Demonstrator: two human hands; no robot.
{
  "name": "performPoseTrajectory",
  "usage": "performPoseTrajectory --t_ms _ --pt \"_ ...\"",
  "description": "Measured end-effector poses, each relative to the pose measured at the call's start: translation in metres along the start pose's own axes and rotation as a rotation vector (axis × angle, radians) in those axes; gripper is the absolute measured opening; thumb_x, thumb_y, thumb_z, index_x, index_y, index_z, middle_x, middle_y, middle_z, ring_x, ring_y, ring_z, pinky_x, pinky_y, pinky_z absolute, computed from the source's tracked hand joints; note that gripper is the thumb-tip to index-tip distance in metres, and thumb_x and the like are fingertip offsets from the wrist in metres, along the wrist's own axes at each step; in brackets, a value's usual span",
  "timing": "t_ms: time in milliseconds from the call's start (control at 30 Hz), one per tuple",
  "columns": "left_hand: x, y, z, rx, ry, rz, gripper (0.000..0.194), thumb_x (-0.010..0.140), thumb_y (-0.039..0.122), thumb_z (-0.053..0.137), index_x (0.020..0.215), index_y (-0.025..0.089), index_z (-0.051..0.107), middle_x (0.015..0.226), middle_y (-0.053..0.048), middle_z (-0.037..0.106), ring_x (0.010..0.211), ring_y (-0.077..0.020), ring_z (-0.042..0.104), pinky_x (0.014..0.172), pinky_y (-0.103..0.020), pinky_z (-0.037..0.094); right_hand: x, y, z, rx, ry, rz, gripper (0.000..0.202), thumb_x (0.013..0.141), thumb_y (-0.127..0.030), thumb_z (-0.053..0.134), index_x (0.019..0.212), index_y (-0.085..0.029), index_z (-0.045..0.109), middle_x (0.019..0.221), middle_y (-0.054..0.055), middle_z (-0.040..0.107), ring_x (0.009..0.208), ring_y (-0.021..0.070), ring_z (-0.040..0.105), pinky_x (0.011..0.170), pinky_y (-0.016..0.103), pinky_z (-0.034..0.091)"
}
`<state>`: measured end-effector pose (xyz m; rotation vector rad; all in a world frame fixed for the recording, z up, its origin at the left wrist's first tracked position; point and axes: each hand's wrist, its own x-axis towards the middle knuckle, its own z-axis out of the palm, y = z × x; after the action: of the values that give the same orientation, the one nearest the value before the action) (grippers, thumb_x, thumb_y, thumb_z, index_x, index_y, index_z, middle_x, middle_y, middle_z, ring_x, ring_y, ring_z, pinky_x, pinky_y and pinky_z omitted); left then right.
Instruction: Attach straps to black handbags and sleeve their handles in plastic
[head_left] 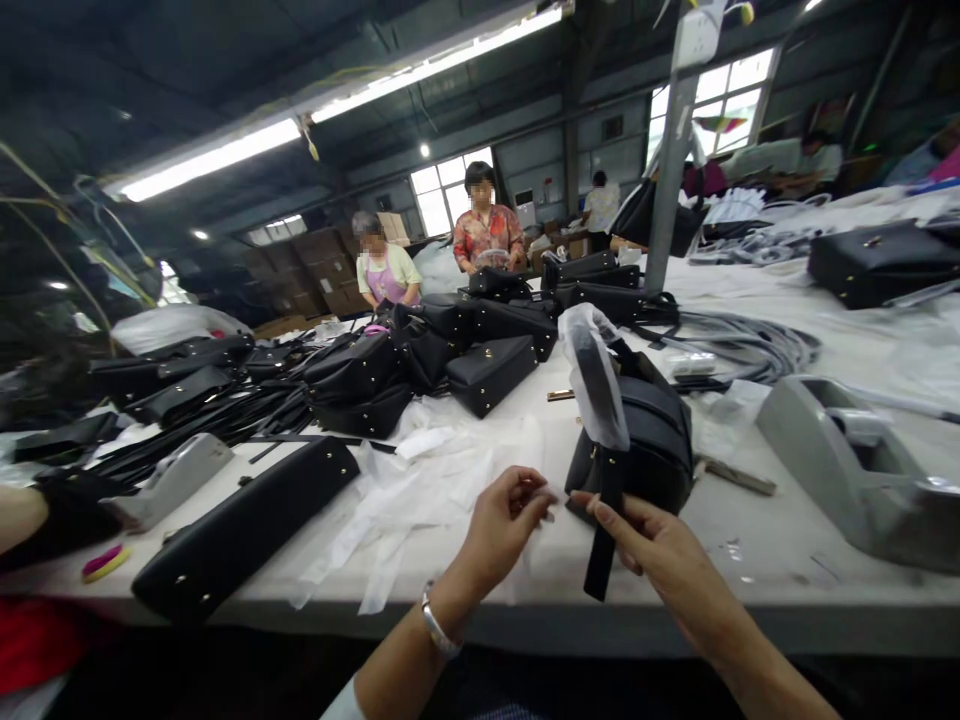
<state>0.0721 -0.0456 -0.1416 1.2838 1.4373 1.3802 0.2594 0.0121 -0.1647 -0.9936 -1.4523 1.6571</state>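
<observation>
A black handbag [656, 440] stands on the white table in front of me, its handle [596, 375] wrapped in whitish plastic film. From its side a flat black strap [600, 555] hangs down toward the table edge. My right hand [649, 535] pinches this strap between thumb and fingers. Just left of the bag, my left hand [506, 525] is raised with loosely curled fingers; no object shows in it. A bracelet circles that wrist. White wrapping sheets [442, 470] lie beyond my left hand.
Grey tape dispensers [855, 470] [176, 480] stand at right and left. A black bag [247, 525] lies along the table's front edge. More black bags [491, 370] are heaped behind. A metal post [671, 160] rises from the table. Two people [487, 235] [386, 265] work across it.
</observation>
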Motion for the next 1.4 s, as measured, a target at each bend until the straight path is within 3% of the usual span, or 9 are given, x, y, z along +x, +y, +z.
performPoseTrajectory --t_ms 100,267,433,533,633,733,1033,1400 --pt "-0.013 -0.007 0.016 -0.071 0.052 -0.051 0.039 0.079 0.028 0.076 0.113 0.017 0.061 0.082 -0.004 0.073 0.074 -0.0161 0.068 0.069 -0.025 0.050 -0.004 -0.005 0.001 -0.057 0.050 -0.006 0.053 0.077 -0.061 0.069 0.107 -0.018 0.078 0.056 -0.004 0.043 0.054 0.0110 0.032 0.050 0.025 0.024" --pt "-0.020 -0.007 0.022 -0.050 0.105 -0.131 0.039 0.072 0.029 0.081 0.106 0.017 0.067 0.066 0.002 0.066 0.063 -0.0126 0.060 0.061 -0.022 0.044 -0.009 -0.006 -0.003 -0.112 0.051 -0.028 0.050 0.078 -0.060 0.070 0.105 -0.018 0.077 0.057 -0.003 0.046 0.053 0.0111 0.035 0.049 0.025 0.027" --pt "-0.027 -0.018 0.017 -0.045 0.086 -0.155 0.041 0.064 0.023 0.085 0.102 0.017 0.069 0.068 0.001 0.067 0.066 -0.0142 0.063 0.066 -0.024 0.047 -0.012 -0.004 -0.003 -0.038 0.046 -0.032 0.045 0.083 -0.059 0.065 0.096 -0.016 0.076 0.051 -0.005 0.039 0.050 0.0098 0.032 0.047 0.024 0.023" --pt "-0.036 -0.027 0.010 -0.043 0.074 -0.162 0.047 0.065 0.021 0.084 0.109 0.017 0.068 0.073 -0.001 0.070 0.073 -0.0173 0.067 0.075 -0.028 0.051 -0.012 -0.002 0.002 0.144 0.038 -0.049 0.038 0.085 -0.054 0.067 0.086 -0.016 0.073 0.055 -0.002 0.052 0.046 0.0068 0.029 0.043 0.024 0.022" --pt "-0.046 -0.032 0.004 -0.033 0.090 -0.202 0.052 0.065 0.019 0.084 0.115 0.018 0.067 0.077 -0.002 0.071 0.077 -0.0184 0.069 0.079 -0.029 0.052 -0.011 -0.001 0.009 0.299 0.071 -0.070 0.032 0.083 -0.049 0.072 0.083 -0.017 0.070 0.073 0.004 0.068 0.044 0.0041 0.028 0.040 0.022 0.021" --pt "-0.055 -0.033 0.001 -0.028 0.093 -0.250 0.054 0.066 0.017 0.083 0.117 0.018 0.066 0.077 -0.001 0.071 0.075 -0.0176 0.068 0.077 -0.028 0.052 -0.011 -0.002 0.018 0.385 0.139 -0.100 0.029 0.080 -0.046 0.075 0.087 -0.019 0.068 0.079 0.004 0.071 0.043 0.0037 0.027 0.039 0.022 0.022" --pt "-0.067 -0.033 0.003 -0.073 0.105 -0.310 0.053 0.064 0.014 0.081 0.115 0.018 0.069 0.069 0.000 0.074 0.067 -0.0176 0.069 0.069 -0.027 0.054 -0.011 -0.002 0.034 0.400 0.262 -0.196 0.024 0.086 -0.046 0.069 0.089 -0.022 0.065 0.083 0.003 0.072 0.045 0.0062 0.029 0.044 0.025 0.025" --pt "-0.069 -0.033 0.004 -0.130 0.105 -0.356 0.057 0.063 0.014 0.082 0.118 0.017 0.069 0.071 -0.001 0.077 0.068 -0.0175 0.071 0.069 -0.025 0.055 -0.011 -0.003 0.040 0.468 0.272 -0.202 0.021 0.086 -0.043 0.070 0.087 -0.022 0.066 0.081 0.002 0.071 0.046 0.0055 0.029 0.044 0.025 0.024"
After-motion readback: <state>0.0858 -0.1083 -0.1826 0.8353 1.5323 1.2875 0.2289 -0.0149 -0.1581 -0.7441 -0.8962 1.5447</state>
